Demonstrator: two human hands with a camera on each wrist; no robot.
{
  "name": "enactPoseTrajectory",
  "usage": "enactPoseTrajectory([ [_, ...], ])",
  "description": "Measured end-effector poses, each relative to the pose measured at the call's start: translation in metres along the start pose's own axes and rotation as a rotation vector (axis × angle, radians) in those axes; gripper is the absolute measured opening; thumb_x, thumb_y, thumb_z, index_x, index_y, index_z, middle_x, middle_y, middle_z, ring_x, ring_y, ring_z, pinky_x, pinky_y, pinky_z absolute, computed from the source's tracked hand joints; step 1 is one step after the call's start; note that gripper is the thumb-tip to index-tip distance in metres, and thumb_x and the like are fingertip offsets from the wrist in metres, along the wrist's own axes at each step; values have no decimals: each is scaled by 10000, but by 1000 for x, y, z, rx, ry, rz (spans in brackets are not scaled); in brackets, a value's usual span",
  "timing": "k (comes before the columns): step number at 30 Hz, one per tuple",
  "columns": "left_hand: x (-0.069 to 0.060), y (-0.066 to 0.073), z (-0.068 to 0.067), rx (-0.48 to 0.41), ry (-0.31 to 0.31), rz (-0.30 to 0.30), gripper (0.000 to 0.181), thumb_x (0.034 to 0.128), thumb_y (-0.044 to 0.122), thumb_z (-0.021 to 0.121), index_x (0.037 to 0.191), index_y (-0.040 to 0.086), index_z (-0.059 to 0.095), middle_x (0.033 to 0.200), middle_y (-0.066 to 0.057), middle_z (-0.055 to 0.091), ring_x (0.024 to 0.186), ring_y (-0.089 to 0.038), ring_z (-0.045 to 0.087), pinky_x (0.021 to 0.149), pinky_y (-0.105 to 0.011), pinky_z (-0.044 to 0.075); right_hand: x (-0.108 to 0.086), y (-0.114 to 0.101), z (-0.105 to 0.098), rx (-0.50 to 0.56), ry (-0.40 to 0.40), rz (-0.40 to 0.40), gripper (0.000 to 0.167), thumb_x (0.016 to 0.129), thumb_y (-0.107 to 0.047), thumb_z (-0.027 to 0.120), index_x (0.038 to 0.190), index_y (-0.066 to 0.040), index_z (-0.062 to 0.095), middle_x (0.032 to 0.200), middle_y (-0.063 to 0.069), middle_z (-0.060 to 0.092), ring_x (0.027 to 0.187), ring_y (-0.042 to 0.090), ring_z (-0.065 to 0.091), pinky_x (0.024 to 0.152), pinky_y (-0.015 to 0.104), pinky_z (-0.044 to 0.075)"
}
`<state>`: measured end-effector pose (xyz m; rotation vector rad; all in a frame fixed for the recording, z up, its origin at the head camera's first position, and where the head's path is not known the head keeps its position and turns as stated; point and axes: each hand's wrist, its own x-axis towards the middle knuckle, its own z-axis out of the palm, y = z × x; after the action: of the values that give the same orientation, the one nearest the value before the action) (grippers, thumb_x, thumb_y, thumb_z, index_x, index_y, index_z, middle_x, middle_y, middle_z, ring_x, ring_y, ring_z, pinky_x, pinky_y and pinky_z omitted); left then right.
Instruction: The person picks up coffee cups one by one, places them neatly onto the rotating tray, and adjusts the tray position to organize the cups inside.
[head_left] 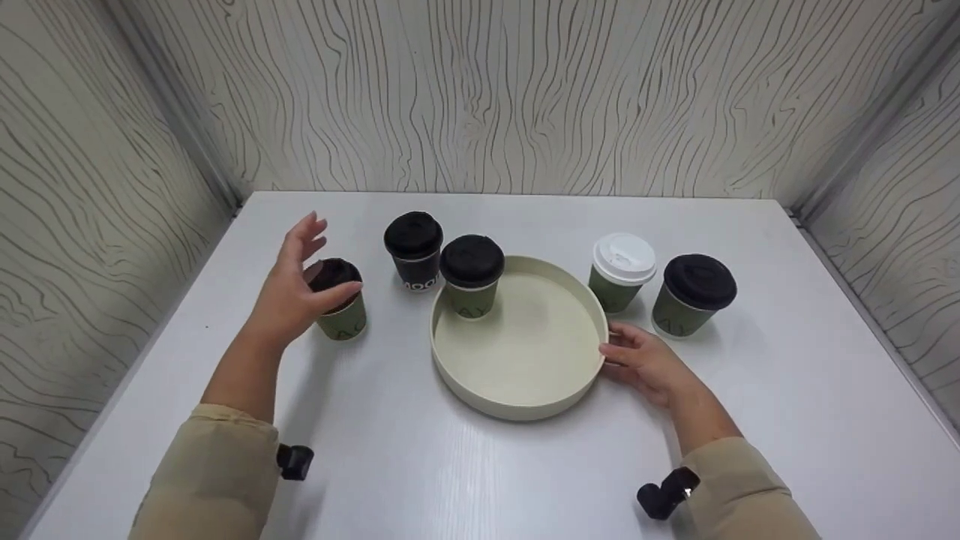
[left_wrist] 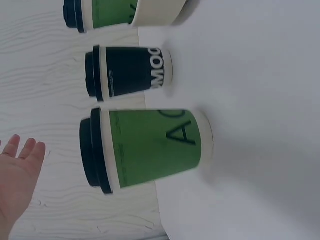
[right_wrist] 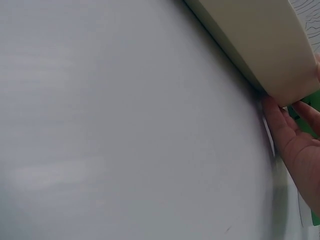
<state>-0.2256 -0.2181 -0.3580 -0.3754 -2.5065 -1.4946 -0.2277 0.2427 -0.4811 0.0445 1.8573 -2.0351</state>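
Note:
A round pale-green tray [head_left: 517, 411] is on the white table, with a green paper cup with a black lid [head_left: 472, 262] standing upright inside its left part. My right hand [head_left: 649, 367] grips the tray's right edge, thumb against the rim and other fingers low at the wall. Part of that grip is hidden. My left hand [head_left: 289, 292] is spread beside another black-lidded green cup [left_wrist: 155, 147] on the left. The left wrist view shows a gap between that hand's fingers [left_wrist: 25, 150] and the cup's lid.
A black cup with white lettering [head_left: 416, 251] stands behind the tray's left edge. To the right of the tray are a white-lidded green cup [head_left: 621, 274] and a black-lidded green cup [head_left: 694, 294]. Wood-patterned panels [head_left: 487, 97] enclose the table's back and sides.

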Motion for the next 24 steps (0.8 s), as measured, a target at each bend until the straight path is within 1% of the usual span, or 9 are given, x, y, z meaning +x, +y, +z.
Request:
enactPoseTrajectory([
  [4,-3,-10,-9,7,11,-41,988,756,255,755,1462,116,77,1475,-80,227,1341,-260,252,1067,-437,280,-2,0,1,1,11,8,662,850,-66,631,1380,75,260,1146,131,523,957,180,594,860,318,494],
  [11,-11,-27,-17,13,14,-118,1014,762,296,745,1466,112,39,1493,-92,188,1361,-259,206,1085,-442,239,-7,0,6,-22,28,28,669,851,-74,633,1379,69,247,1171,175,509,957,198,603,858,333,496],
  [15,-14,-33,-19,14,24,-150,1021,765,309,740,1466,109,26,1496,-97,182,1365,-255,196,1088,-439,231,-11,0,11,-41,53,38,671,857,-91,629,1382,62,240,1232,243,461,961,195,601,867,337,490],
  [20,-16,-42,-20,16,32,-187,1031,761,318,742,1467,119,17,1505,-98,161,1369,-260,185,1089,-435,231,-17,1,18,-55,92,40,673,864,-97,622,1391,42,227,1270,273,405,971,186,590,880,351,484],
  [24,-18,-50,-20,2,35,-218,1044,760,315,744,1470,140,-1,1513,-95,136,1374,-265,168,1090,-444,224,-20,2,24,-47,100,41,707,860,-82,625,1407,32,193,1279,286,377,992,210,582,893,378,476],
])
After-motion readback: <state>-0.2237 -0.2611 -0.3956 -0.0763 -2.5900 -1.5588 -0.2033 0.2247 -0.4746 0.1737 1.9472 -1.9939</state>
